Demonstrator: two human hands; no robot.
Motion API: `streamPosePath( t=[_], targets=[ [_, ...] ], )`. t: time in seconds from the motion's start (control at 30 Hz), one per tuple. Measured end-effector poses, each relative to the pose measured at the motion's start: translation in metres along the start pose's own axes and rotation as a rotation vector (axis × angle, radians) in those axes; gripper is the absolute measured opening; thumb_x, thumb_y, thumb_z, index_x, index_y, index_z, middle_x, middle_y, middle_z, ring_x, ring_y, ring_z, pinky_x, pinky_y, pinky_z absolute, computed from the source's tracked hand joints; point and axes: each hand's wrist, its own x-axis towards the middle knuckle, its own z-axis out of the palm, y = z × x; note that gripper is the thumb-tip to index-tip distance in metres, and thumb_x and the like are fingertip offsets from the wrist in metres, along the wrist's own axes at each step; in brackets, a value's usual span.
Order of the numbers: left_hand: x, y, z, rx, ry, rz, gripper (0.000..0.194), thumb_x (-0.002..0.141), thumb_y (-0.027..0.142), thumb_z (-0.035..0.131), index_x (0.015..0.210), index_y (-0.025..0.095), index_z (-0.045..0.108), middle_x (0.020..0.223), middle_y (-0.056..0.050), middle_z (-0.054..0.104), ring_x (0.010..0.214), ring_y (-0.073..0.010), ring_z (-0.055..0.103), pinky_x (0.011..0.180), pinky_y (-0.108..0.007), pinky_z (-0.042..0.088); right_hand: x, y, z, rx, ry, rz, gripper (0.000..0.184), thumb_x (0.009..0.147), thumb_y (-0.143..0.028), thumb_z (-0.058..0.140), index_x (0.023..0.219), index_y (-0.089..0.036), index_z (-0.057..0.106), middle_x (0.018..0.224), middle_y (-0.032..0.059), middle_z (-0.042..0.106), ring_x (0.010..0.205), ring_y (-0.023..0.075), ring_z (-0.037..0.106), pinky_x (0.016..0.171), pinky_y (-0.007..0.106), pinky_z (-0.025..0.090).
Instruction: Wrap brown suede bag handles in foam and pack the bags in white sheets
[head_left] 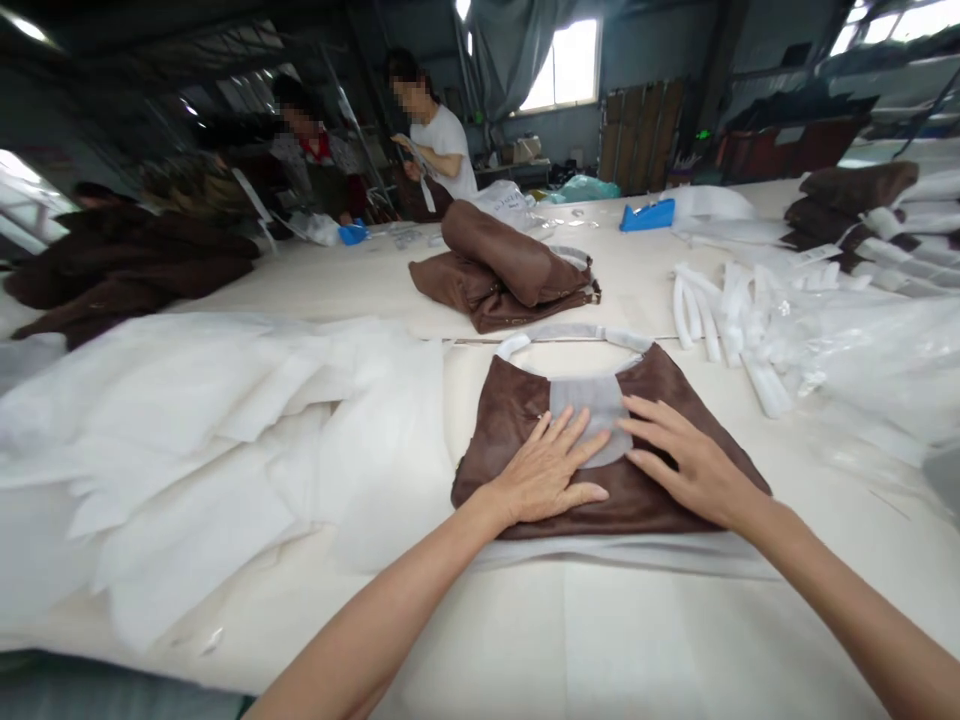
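A dark brown handbag lies flat in front of me, its strap wrapped in white and curving away at the top. A pale grey-white sheet covers the middle of the bag's upper part. My left hand rests on the bag with fingers spread, the fingertips on the sheet's lower left. At the sheet's right edge, my right hand is also spread, its fingertips touching the sheet and bag. Neither hand grips anything. Beneath the bag a thin white layer shows along the front.
White wrapping sheets pile up on the left. Another brown bag lies beyond mine. White foam tubes and clear plastic lie right, with blue tape dispensers behind. Two people stand across the table.
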Motion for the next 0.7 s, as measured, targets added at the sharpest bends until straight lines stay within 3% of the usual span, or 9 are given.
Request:
streamPosePath(
  t=[0.07, 0.23, 0.37, 0.47, 0.57, 0.7],
  targets=[
    [-0.002, 0.0, 0.0, -0.011, 0.03, 0.007, 0.078, 0.092, 0.068, 0.038, 0.156, 0.027, 0.02, 0.164, -0.014, 0.009, 0.151, -0.0319, 0.005, 0.121, -0.054, 0.007, -0.025, -0.019, -0.002, -0.059, 0.16, -0.107, 0.04, 0.093, -0.018, 0.056, 0.133, -0.021, 0.057, 0.139, 0.0117, 0.058, 0.132, 0.0236, 0.051, 0.117, 0.05, 0.034],
    [-0.001, 0.001, -0.002, -0.036, 0.048, 0.012, 0.076, 0.093, 0.066, 0.043, 0.155, 0.027, 0.023, 0.164, -0.012, 0.012, 0.151, -0.0319, 0.006, 0.121, -0.056, 0.009, -0.071, -0.033, 0.015, -0.273, 0.031, -0.322, 0.039, 0.089, -0.019, 0.063, 0.128, -0.021, 0.062, 0.135, 0.0113, 0.062, 0.13, 0.0258, 0.052, 0.121, 0.048, 0.021],
    [0.0, 0.01, -0.003, -0.052, -0.011, -0.03, 0.071, 0.095, 0.057, 0.047, 0.154, 0.023, 0.027, 0.164, -0.011, 0.016, 0.15, -0.0357, 0.01, 0.12, -0.059, 0.012, -0.073, -0.032, 0.036, -0.255, 0.137, -0.216, 0.025, 0.094, -0.028, 0.059, 0.117, -0.027, 0.068, 0.132, 0.0102, 0.064, 0.126, 0.0251, 0.056, 0.117, 0.051, 0.024],
    [0.0, 0.018, 0.003, -0.071, 0.007, -0.055, 0.064, 0.099, 0.048, 0.042, 0.154, 0.021, 0.026, 0.163, -0.007, 0.022, 0.15, -0.0359, 0.012, 0.12, -0.06, 0.013, -0.073, -0.035, 0.042, -0.21, 0.187, -0.17, 0.029, 0.094, -0.041, 0.058, 0.117, -0.026, 0.068, 0.13, 0.011, 0.065, 0.125, 0.0269, 0.056, 0.116, 0.053, 0.024],
    [-0.001, 0.021, 0.009, -0.095, 0.034, -0.054, 0.062, 0.101, 0.048, 0.036, 0.155, 0.022, 0.022, 0.163, -0.005, 0.022, 0.151, -0.034, 0.01, 0.121, -0.059, 0.011, -0.075, -0.031, 0.04, -0.283, 0.146, -0.231, 0.035, 0.094, -0.042, 0.057, 0.123, -0.024, 0.066, 0.133, 0.0127, 0.063, 0.127, 0.0293, 0.053, 0.117, 0.057, 0.019],
    [-0.006, 0.02, 0.005, -0.13, 0.006, -0.038, 0.063, 0.101, 0.053, 0.029, 0.156, 0.022, 0.02, 0.164, -0.006, 0.018, 0.151, -0.0335, 0.005, 0.121, -0.059, 0.006, -0.076, -0.011, 0.041, -0.437, 0.057, -0.367, 0.035, 0.096, -0.028, 0.052, 0.129, -0.028, 0.063, 0.14, 0.0137, 0.057, 0.132, 0.031, 0.049, 0.116, 0.057, 0.018]
  ],
)
